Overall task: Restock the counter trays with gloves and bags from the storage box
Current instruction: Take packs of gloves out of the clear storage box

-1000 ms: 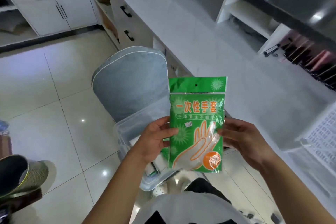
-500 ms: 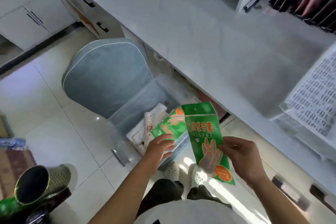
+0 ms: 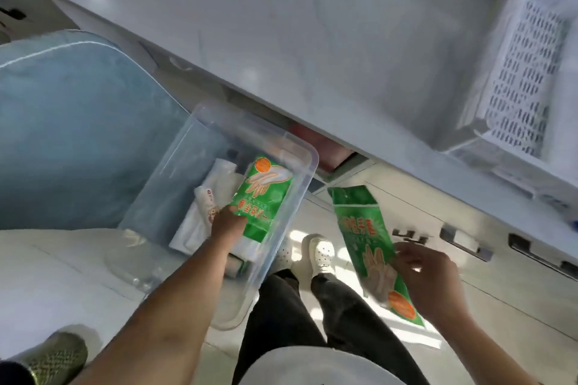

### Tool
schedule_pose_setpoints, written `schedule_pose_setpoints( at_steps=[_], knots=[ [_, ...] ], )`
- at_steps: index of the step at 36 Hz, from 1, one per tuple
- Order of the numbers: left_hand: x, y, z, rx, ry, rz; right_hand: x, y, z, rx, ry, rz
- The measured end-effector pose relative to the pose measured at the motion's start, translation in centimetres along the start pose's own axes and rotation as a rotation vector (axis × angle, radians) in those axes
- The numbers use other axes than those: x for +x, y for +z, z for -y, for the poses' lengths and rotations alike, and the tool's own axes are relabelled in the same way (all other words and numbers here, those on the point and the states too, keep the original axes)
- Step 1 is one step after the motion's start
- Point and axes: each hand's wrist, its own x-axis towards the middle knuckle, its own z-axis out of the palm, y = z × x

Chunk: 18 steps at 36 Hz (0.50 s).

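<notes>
Inside the clear storage box [image 3: 200,147], the left hand [image 3: 225,222] closes its fingers on a green glove packet [image 3: 266,194] whose long axis runs away toward the table [image 3: 312,40]. The right hand [image 3: 428,278], nearer the white perforated tray [image 3: 519,78], pinches a second glove packet [image 3: 362,228], hanging below the table edge.

2 green glove packs [image 3: 262,197] [image 3: 372,247], 1 clear storage box [image 3: 300,150], 1 white mesh tray [image 3: 519,72], 2 hands [image 3: 226,222] [image 3: 428,278].

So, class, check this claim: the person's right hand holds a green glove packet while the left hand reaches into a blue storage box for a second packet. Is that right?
One detail is wrong: the storage box is clear, see-through plastic, not blue. The blue thing is the chair beside it. As stated, the right hand holds a green glove packet, and the left hand reaches into the box for a second packet. The head view shows this.
</notes>
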Motion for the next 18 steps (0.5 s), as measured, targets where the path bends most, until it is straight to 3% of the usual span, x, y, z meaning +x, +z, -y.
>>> schedule_pose_setpoints(
  at_steps=[5, 12, 18],
  knots=[
    [5.7, 0.4, -2.0, -0.034, 0.051, 0.012, -1.5, 1.7, -1.4, -0.002, 0.124, -0.065],
    [9.7, 1.1, -3.3, 0.022, 0.017, 0.085, -3.2, 1.0, 0.0, 0.013, 0.136, -0.027],
    [10.6, 0.3, -3.1, 0.104, 0.032, 0.041, -2.7, 0.9, 1.3, 0.003, 0.175, -0.029]
  ],
)
